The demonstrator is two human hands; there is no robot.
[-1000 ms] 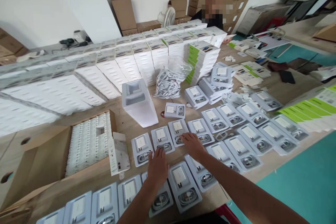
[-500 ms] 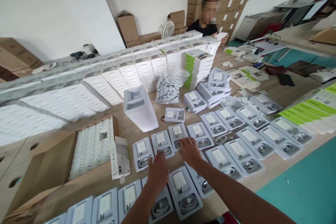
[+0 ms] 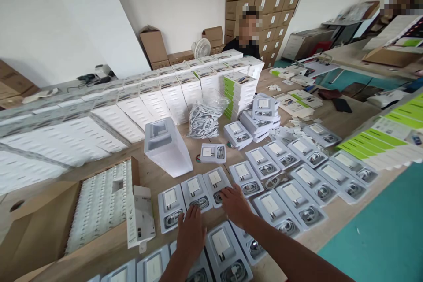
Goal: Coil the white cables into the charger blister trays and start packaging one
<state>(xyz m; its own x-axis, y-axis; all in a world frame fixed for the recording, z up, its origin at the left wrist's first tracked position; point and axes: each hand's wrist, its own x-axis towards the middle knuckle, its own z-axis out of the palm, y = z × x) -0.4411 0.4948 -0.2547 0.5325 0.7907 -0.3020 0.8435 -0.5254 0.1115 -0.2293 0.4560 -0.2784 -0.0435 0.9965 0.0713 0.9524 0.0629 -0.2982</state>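
Rows of pale grey trays, each with a white charger and a coiled cable, cover the wooden table (image 3: 333, 116). My left hand (image 3: 191, 231) lies flat, fingers apart, its fingertips at the near edge of one tray (image 3: 194, 191) in the middle row. My right hand (image 3: 235, 205) rests palm down beside it, fingers on the neighbouring tray (image 3: 215, 181). Neither hand grips anything. A single tray (image 3: 213, 153) sits alone just beyond them. More trays (image 3: 220, 246) lie under my forearms.
A tall stack of empty trays (image 3: 165, 145) leans left of centre. A clear bag of white cables (image 3: 204, 119) sits behind. White boxes (image 3: 172, 94) stand stacked at the back; a cardboard carton of chargers (image 3: 99, 200) is at left. A person (image 3: 246, 39) sits across.
The view tilted up and shifted, so everything sits lower in frame. My hands have slid slightly toward me along the trays; both stay flat and empty.
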